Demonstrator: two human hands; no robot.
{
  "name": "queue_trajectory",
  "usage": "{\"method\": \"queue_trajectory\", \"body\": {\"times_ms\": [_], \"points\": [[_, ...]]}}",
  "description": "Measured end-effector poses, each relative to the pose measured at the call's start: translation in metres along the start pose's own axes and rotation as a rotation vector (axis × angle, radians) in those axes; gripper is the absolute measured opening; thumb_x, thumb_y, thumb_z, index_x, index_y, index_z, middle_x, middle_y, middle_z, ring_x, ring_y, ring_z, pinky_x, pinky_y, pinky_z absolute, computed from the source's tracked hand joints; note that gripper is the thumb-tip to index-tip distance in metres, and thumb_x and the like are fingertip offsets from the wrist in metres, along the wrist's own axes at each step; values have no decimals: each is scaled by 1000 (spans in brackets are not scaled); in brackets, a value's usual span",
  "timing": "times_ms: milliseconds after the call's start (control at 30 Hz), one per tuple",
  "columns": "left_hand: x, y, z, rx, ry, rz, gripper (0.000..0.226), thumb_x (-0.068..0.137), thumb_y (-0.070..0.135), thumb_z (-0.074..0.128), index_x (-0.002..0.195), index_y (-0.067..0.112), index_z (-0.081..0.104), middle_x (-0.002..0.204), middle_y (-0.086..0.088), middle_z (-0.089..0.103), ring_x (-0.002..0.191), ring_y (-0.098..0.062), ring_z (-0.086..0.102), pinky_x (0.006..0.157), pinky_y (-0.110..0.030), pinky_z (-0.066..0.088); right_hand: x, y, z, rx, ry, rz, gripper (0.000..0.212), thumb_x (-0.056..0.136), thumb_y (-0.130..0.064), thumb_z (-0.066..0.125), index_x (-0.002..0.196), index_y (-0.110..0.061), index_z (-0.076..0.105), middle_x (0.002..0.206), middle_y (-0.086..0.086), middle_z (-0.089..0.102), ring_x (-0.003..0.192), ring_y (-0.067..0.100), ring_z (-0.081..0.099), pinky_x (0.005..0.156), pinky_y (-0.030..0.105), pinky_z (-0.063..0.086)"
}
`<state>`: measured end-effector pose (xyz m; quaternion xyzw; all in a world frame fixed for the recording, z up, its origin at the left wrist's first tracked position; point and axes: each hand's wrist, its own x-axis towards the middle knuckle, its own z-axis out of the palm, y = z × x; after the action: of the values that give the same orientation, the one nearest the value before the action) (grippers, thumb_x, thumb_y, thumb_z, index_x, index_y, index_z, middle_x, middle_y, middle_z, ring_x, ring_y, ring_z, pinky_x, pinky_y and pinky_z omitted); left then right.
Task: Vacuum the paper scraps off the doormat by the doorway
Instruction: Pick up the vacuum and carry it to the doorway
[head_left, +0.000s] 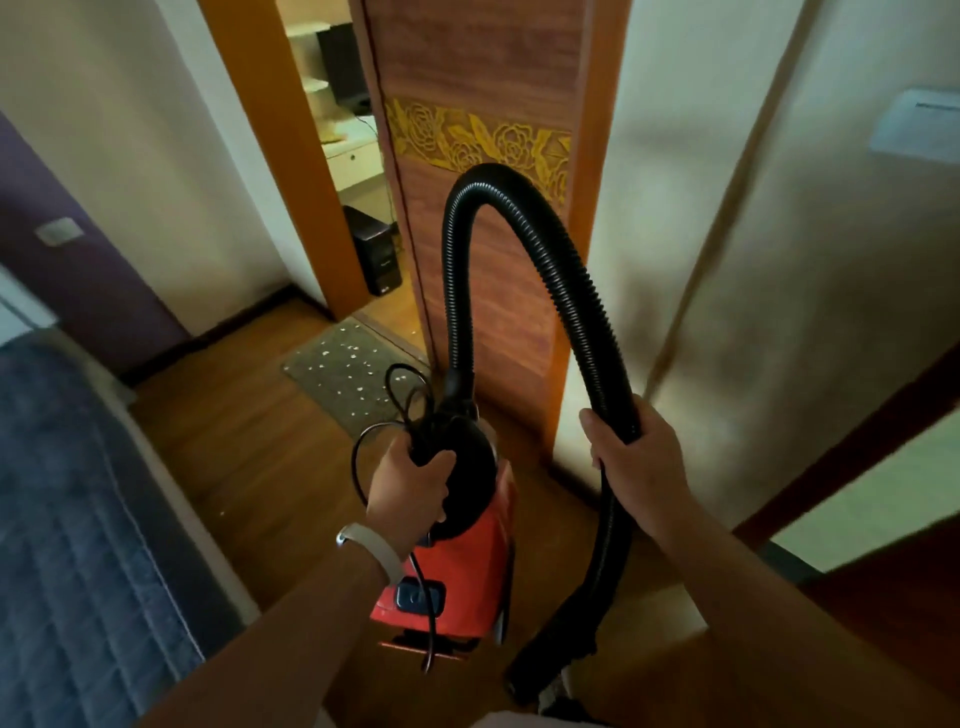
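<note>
The doormat (347, 373) lies far ahead at the doorway (349, 176), with paper scraps (363, 358) scattered on it, and the door (483, 249) is just right of it. Up close, the vacuum (460, 556) hangs from the left hand (410, 486), and its hose (524, 244) arches up in front of the door and down through the right hand (636, 462). A bed (67, 519) runs along the left.

The hallway is dim; brighter daylight spills through the doorway (358, 171). Soft shadows streak the right wall (779, 291). Edges bend and smear from wide-angle distortion.
</note>
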<state>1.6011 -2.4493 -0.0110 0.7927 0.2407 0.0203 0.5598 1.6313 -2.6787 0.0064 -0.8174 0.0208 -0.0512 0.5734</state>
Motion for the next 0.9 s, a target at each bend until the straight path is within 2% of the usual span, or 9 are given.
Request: {"method": "queue_trajectory", "body": {"times_ms": [200,367,467,533,667,800,900], "points": [[56,27,2,-37,162,-34,11,92,15,63,96,20,54,65,-10,59,41,-15,50,37,-23,41,92,-2,26,33,-154,-74,13,91,-34,67,86,-26,58,62,-2,62,50,3,58,51,16,46],[74,23,-10,-134,311,-85,10,92,14,64,93,16,55,62,-8,57,40,-14,50,40,-26,43,137,-15,64,24,-299,-173,15,92,-33,68,92,-20,61,68,8,64,59,17,62,53,16,48],[91,23,-25,-186,370,-125,10,93,15,64,97,14,55,65,-9,57,43,-16,51,40,-26,45,159,-26,94,-5,-394,-197,25,87,-46,68,86,-22,60,68,7,64,58,14,62,52,20,48],[104,19,-36,-211,405,-148,9,92,13,64,96,13,55,64,-9,57,45,-17,50,41,-27,45,174,-32,117,-7,-443,-158,30,83,-52,67,82,-23,60,68,5,64,56,9,61,50,16,46],[136,5,-61,-221,469,-196,8,90,14,65,93,14,58,61,-7,56,42,-15,50,41,-27,45,194,-46,168,11,-490,-162,22,88,-42,68,82,-22,61,69,1,63,56,4,59,53,12,45],[183,-9,-97,-227,487,-218,8,90,13,64,92,12,56,61,-10,57,39,-16,48,38,-25,43,216,-64,223,70,-489,-174,32,89,-39,69,72,-13,59,59,-1,60,48,2,55,49,9,41],[226,-21,-131,-237,484,-225,10,90,13,64,91,9,54,60,-10,55,39,-18,47,38,-26,41,235,-78,273,78,-493,-162,28,91,-28,70,73,-10,59,57,3,59,46,4,55,48,9,40]]}}
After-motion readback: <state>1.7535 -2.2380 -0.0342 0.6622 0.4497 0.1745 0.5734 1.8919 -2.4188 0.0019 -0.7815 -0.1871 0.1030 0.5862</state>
